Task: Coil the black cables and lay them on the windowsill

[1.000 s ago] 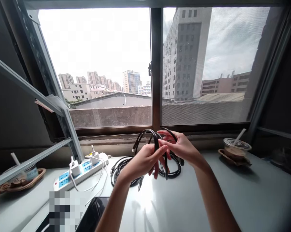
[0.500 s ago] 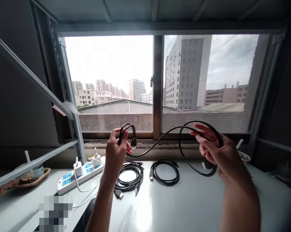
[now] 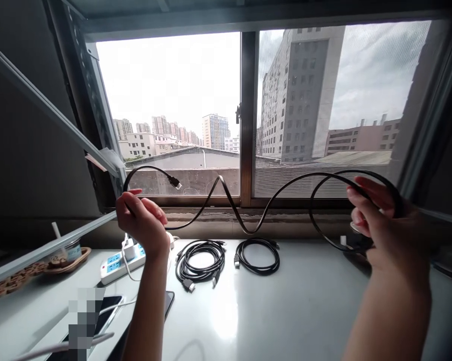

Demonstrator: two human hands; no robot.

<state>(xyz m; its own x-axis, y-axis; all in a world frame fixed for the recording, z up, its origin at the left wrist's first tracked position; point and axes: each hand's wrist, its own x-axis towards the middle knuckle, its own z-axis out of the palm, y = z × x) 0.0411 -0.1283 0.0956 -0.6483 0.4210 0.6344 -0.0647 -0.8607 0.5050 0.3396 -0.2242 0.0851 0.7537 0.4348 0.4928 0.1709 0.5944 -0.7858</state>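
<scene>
A black HDMI cable (image 3: 244, 228) hangs in the air between my two hands, bent in a zigzag. My left hand (image 3: 141, 215) is closed on it near one end, and the plug (image 3: 175, 182) sticks out to the right above the fingers. On the other side my right hand (image 3: 380, 210) grips a wide loop of the same cable; its other end is hidden. Below, on the white table (image 3: 286, 311), lie a thicker coil of black cable (image 3: 199, 276) with its plugs showing and a smaller coiled cable (image 3: 261, 272).
A white power strip (image 3: 109, 273) with plugged-in chargers lies behind my left forearm. Phones (image 3: 109, 306) and white cords are at the left front. A cup (image 3: 73, 250) stands on a wooden tray (image 3: 85, 254). Metal frame bars (image 3: 56, 110) slope along the left; a window (image 3: 249, 125) is behind.
My hands have moved apart, the left one leftward and the right one rightward. The cable between them has spread out, and its plug end now arcs free above my left hand.
</scene>
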